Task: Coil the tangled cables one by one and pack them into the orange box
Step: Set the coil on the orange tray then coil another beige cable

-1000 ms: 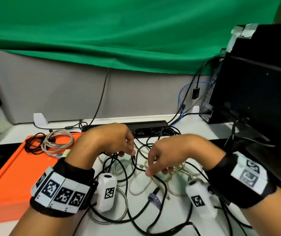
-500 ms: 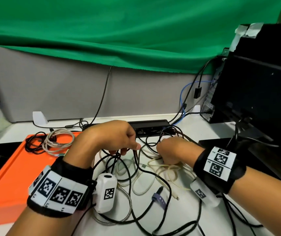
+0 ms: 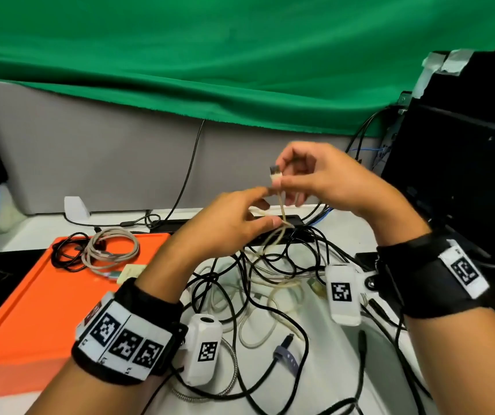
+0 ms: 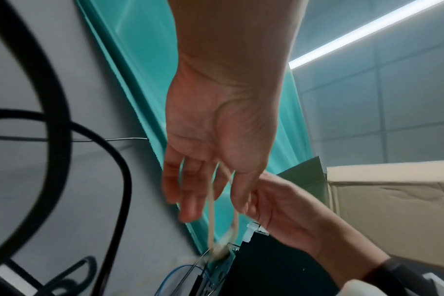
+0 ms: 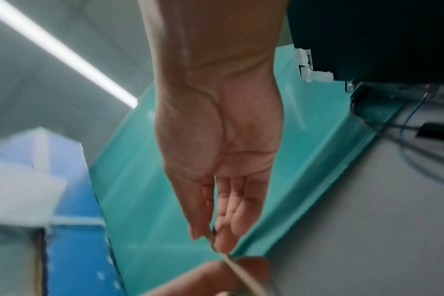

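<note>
My right hand (image 3: pixel 288 178) is raised above the table and pinches the plug end of a beige cable (image 3: pixel 275 174) between thumb and fingers. The cable hangs down to my left hand (image 3: pixel 249 217), just below, where strands run between the fingers (image 4: pixel 210 200) and the thumb holds them. From there it drops into the tangle of black and pale cables (image 3: pixel 270 283) on the white table. The orange box (image 3: pixel 30 310) lies at the left, with a black coil (image 3: pixel 66 253) and a grey-beige coil (image 3: pixel 111 250) at its far end. In the right wrist view the cable (image 5: pixel 231 262) leaves my fingertips.
A black monitor (image 3: pixel 465 190) stands close on the right, with cables running behind it. A black power strip (image 3: pixel 295 218) lies behind the tangle. A braided silver cable (image 3: pixel 232 369) and a black cable with a purple strap (image 3: pixel 285 354) lie near the front. A grey partition and green cloth close off the back.
Both hands have risen out of the tangle. The right hand has lifted the beige cable's plug end upward, and the left hand has come up beneath it with the cable in its fingers.
</note>
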`<state>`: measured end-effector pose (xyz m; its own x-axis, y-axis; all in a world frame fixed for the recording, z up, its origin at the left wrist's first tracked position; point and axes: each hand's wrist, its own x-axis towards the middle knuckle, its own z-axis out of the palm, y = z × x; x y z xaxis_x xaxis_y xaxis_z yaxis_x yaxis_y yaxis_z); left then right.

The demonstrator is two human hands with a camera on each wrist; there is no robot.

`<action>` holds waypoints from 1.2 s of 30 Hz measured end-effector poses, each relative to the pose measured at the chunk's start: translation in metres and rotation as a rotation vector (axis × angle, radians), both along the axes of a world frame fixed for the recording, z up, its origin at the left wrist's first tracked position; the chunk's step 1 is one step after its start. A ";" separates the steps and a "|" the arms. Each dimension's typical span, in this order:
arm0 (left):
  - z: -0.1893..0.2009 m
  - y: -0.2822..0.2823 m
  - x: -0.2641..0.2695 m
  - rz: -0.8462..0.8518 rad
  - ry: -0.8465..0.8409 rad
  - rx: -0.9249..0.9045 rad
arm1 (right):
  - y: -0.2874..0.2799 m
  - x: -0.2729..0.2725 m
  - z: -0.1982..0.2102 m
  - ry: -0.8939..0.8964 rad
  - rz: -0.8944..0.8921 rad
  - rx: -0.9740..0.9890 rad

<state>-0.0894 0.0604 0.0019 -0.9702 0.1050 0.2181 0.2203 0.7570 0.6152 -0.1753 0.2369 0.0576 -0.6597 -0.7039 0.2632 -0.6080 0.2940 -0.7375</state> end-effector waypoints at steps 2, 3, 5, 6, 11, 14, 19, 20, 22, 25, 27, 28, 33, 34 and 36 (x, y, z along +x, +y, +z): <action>0.003 -0.003 0.000 0.022 0.071 0.195 | -0.008 0.008 0.004 0.010 0.022 -0.216; 0.004 -0.006 0.000 0.038 0.098 0.286 | -0.011 0.010 0.003 0.024 0.017 -0.299; 0.009 -0.013 -0.001 0.080 0.166 0.364 | -0.016 0.011 -0.006 0.033 -0.027 -0.406; 0.011 -0.019 -0.002 0.104 0.211 0.371 | -0.020 0.011 -0.013 0.019 -0.050 -0.416; 0.019 -0.036 -0.013 0.235 0.383 0.292 | -0.037 0.012 -0.040 0.065 -0.066 -0.138; 0.020 -0.038 -0.015 0.192 0.385 0.377 | -0.042 0.011 -0.039 0.150 -0.126 -0.133; 0.042 -0.048 0.005 0.030 0.417 0.991 | -0.026 0.008 -0.027 0.222 -0.231 -0.208; 0.046 -0.052 0.011 -0.056 0.395 1.149 | -0.022 0.008 -0.025 0.233 -0.242 -0.224; 0.052 -0.060 0.023 -0.183 0.364 1.281 | -0.017 0.004 -0.024 0.211 -0.244 -0.319; 0.054 -0.070 0.029 -0.053 0.440 1.012 | -0.016 -0.002 -0.025 0.083 -0.213 -0.538; 0.052 -0.073 0.028 0.100 0.474 0.744 | -0.019 0.002 -0.022 0.011 -0.185 -0.646; 0.051 -0.074 0.027 0.152 0.454 0.639 | -0.020 0.004 -0.021 0.023 -0.174 -0.663; 0.046 -0.083 0.031 0.160 0.107 0.460 | -0.017 -0.005 -0.027 0.232 -0.322 -0.553; 0.045 -0.083 0.031 0.139 0.064 0.469 | -0.015 -0.011 -0.029 0.256 -0.397 -0.449; 0.044 -0.077 0.028 0.089 0.037 0.551 | -0.012 -0.013 -0.030 0.296 -0.551 -0.085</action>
<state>-0.0610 -0.0170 0.0462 -0.9608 -0.1162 0.2517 0.1991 0.3427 0.9181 -0.1885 0.2252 0.0273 -0.8103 -0.2498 0.5301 -0.5657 0.5699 -0.5961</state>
